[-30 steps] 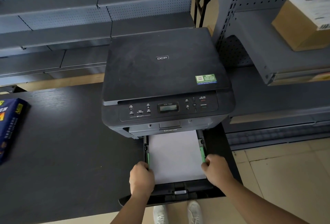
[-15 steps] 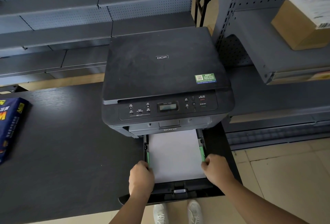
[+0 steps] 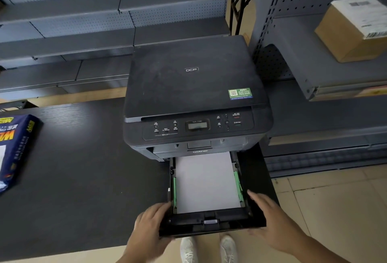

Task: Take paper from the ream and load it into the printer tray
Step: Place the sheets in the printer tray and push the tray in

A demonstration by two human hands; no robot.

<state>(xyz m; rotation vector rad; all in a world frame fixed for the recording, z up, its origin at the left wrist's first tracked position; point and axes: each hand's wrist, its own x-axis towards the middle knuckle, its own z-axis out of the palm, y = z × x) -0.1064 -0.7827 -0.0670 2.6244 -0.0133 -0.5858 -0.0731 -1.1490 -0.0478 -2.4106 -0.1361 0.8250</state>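
Note:
The black printer [image 3: 192, 78] sits on a dark table [image 3: 83, 179] with its paper tray [image 3: 211, 228] pulled out toward me. A white paper stack [image 3: 206, 183] lies flat in the tray between green side guides. My left hand [image 3: 150, 225] wraps the tray's front left corner, thumb on top. My right hand [image 3: 270, 216] lies against the tray's right side near the front corner, fingers spread and blurred. The blue paper ream [image 3: 14, 149] rests at the table's left edge, partly cut off.
Grey metal shelving runs behind the table and to the right of the printer. A cardboard box [image 3: 354, 30] stands on the right shelf. The table's front edge is just under the tray, with my white shoes [image 3: 188, 250] and tiled floor below.
Both hands have left the paper's front corners and moved outward and toward me, to the tray's outer front corners. The paper lies as before.

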